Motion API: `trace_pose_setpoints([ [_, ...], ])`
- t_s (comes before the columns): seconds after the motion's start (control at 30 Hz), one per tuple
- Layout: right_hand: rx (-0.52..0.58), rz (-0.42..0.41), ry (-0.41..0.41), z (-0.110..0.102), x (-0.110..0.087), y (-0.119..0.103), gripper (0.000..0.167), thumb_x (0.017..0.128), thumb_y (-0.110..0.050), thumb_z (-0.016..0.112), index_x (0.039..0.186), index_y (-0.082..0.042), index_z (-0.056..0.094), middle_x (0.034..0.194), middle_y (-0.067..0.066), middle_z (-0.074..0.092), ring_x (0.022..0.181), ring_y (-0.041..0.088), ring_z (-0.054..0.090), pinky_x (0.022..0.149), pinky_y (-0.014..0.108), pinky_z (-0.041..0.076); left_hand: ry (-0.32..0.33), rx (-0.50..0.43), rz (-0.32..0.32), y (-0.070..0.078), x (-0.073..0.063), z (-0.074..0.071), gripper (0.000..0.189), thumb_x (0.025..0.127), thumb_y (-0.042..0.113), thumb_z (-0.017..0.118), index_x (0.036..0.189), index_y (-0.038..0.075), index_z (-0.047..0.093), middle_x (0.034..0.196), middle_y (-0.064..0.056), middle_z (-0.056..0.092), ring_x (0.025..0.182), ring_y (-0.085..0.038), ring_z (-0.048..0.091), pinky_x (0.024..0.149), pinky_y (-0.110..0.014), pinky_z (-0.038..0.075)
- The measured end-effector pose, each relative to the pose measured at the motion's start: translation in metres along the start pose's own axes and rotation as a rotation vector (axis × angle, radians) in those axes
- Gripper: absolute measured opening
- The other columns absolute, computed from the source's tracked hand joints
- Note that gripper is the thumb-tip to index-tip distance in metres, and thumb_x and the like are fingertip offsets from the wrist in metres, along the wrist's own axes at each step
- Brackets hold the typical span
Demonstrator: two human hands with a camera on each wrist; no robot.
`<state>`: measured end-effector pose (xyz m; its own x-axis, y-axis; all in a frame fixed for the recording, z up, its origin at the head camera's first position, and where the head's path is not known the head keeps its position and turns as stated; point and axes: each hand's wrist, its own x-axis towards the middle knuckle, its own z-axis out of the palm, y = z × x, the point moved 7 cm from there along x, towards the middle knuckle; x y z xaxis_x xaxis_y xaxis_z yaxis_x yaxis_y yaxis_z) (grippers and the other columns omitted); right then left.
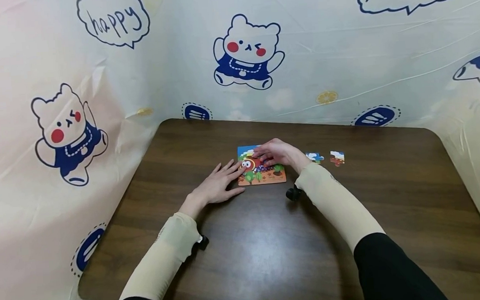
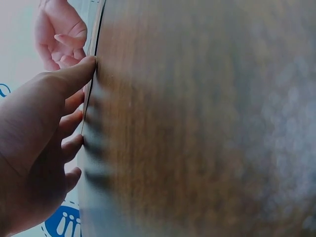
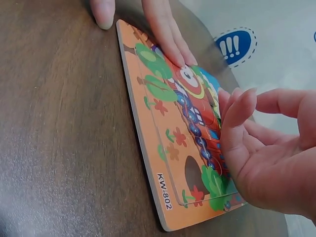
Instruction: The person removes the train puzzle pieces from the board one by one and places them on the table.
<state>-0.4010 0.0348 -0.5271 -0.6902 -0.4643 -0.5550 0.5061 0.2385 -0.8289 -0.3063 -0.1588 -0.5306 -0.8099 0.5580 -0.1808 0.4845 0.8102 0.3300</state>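
Note:
A colourful jigsaw board [image 1: 262, 179] with a red cartoon train picture lies flat on the table, its margin marked KW-802. My left hand [image 1: 219, 184] rests at its left side with fingers spread and straight, fingertips on the picture and thumb on the wood near the lower corner. Over the upper right part of the board is my right hand [image 1: 282, 153], its fingers loosely bent. In the right wrist view, the right hand [image 3: 276, 153] has its fingertips at the picture's far side; no piece shows between thumb and fingers.
Two loose puzzle pieces lie right of the board: a blue and white piece [image 1: 314, 157] close beside my right wrist, and a piece with red [image 1: 337, 158] farther out. The brown table [image 1: 392, 214] ends at curtains printed with bears.

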Motion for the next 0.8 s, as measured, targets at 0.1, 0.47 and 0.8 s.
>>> trace_pose_setpoints([
  [0.1, 0.021, 0.005, 0.004, -0.0003, -0.0004, 0.0007, 0.045, 0.117, -0.023, 0.054, 0.157, -0.002, 0.060, 0.141, 0.012, 0.070, 0.095, 0.014, 0.063, 0.080, 0.027, 0.056, -0.004, 0.007, -0.008, -0.0002, -0.0001, -0.0005, 0.078, 0.111, 0.056, 0.060, 0.175, 0.024, 0.030, 0.185, -0.004, 0.022, 0.175, -0.031, 0.011, 0.140, -0.065, 0.010],
  [0.47, 0.056, 0.005, 0.010, -0.0031, 0.0045, 0.0049, 0.046, 0.116, -0.022, 0.056, 0.159, -0.004, 0.058, 0.127, 0.004, 0.074, 0.093, 0.013, 0.063, 0.076, 0.025, 0.054, 0.001, 0.005, -0.009, 0.0008, -0.0006, -0.0004, 0.078, 0.111, 0.055, 0.060, 0.175, 0.023, 0.030, 0.186, -0.003, 0.021, 0.175, -0.029, 0.011, 0.140, -0.065, 0.010],
  [0.8, 0.044, -0.021, 0.059, 0.0008, 0.0013, 0.0047, 0.042, 0.114, -0.020, 0.060, 0.154, -0.007, 0.065, 0.133, 0.008, 0.073, 0.088, 0.012, 0.062, 0.068, 0.022, 0.053, -0.001, 0.005, -0.007, -0.0003, 0.0001, 0.0001, 0.077, 0.111, 0.054, 0.059, 0.176, 0.023, 0.029, 0.185, -0.004, 0.021, 0.175, -0.031, 0.011, 0.140, -0.066, 0.011],
])
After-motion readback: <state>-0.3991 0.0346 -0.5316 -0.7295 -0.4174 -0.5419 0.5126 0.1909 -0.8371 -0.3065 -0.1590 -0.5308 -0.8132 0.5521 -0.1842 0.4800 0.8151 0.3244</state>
